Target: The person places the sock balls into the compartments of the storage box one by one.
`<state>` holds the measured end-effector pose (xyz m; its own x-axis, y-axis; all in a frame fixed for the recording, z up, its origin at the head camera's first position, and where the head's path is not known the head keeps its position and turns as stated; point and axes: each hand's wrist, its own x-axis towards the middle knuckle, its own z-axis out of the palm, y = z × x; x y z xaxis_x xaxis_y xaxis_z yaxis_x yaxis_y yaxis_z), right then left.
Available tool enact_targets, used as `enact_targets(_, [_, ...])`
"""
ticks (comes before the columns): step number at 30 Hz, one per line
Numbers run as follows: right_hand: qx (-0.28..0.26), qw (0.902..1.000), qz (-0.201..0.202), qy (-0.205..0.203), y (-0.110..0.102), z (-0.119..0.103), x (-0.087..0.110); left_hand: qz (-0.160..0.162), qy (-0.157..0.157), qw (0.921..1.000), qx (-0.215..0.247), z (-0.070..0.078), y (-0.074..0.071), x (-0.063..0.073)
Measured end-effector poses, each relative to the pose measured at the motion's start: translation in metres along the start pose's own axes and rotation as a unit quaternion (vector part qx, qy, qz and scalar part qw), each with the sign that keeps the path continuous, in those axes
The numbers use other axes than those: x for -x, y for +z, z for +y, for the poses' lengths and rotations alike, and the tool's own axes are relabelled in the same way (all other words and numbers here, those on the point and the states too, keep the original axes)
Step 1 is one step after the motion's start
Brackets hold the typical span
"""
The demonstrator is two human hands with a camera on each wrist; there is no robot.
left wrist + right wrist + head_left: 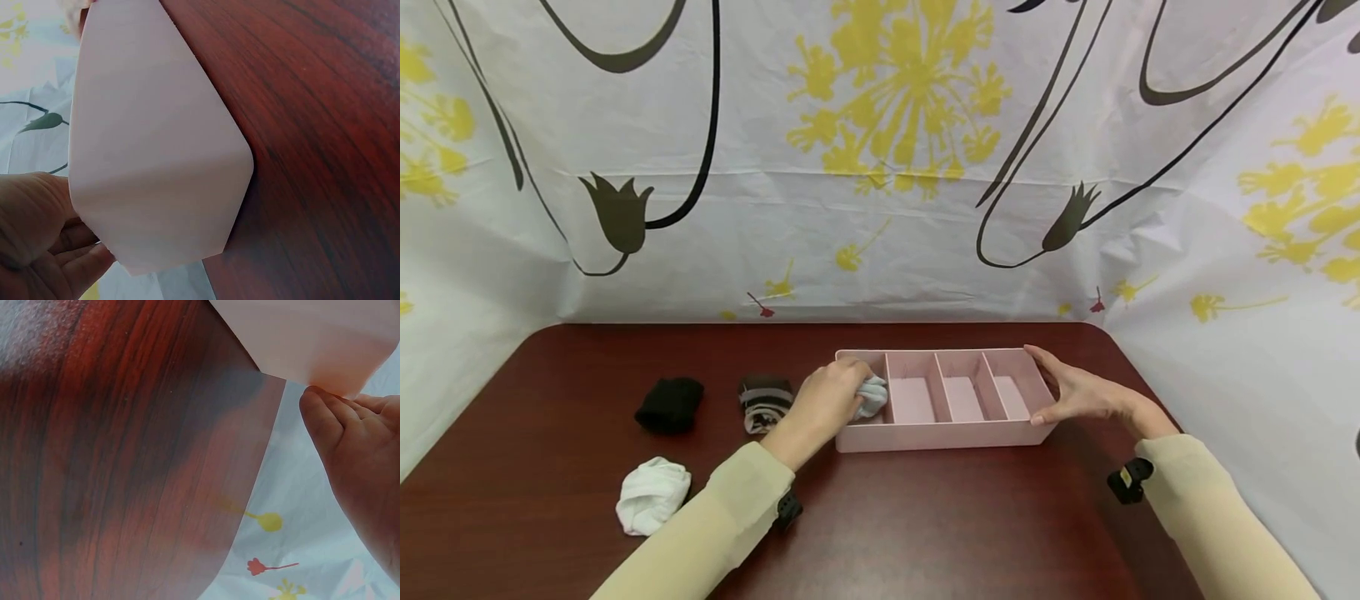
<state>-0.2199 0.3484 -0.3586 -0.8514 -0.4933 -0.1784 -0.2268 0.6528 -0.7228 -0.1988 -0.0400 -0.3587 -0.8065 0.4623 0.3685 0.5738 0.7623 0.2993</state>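
The left forearm [715,525] extends forward and rightward over the tabletop [940,517]; the left hand [827,398] grips with back upward and fingers [857,373] bent down, toward the far edge. The right forearm [1210,492] angles forward and inward across the right edge; the right hand [1081,393] grips near the far right corner, thumb [1049,414] and fingers [1045,359] spread apart

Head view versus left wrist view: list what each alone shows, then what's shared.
Only head: the black bundle, striped bundle, white bundle, pale blue cloth held by the left hand, and compartments of the pink box.
Only left wrist: the box's outer left end.
Both: that hand, part of the right hand, the box's front wall, red-brown table and patterned backdrop.
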Motion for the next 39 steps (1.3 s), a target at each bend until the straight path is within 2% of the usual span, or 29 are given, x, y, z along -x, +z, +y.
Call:
enact_targets(7, [0.000,1.0000,0.000,0.001,0.001,0.000,0.000,-0.008,-0.009,0.9987,-0.050,0.003,0.004,-0.002])
enact_targets(12, [0.010,0.9999,0.002,0.004,0.001,0.000,0.000,-0.019,-0.009,0.9945,-0.102,0.007,0.007,-0.004])
enact_targets(17, [0.013,0.9999,0.002,0.005,0.001,0.000,0.001,-0.023,-0.013,0.9913,-0.129,0.010,0.009,-0.005])
enact_targets(29, [0.006,1.0000,0.001,0.002,0.001,0.001,-0.001,-0.044,-0.025,0.9899,-0.132,0.011,0.007,-0.005])
enact_targets(39, [-0.012,0.9999,-0.006,-0.008,0.000,0.001,0.000,-0.049,-0.024,0.9943,-0.091,0.010,0.004,-0.003])
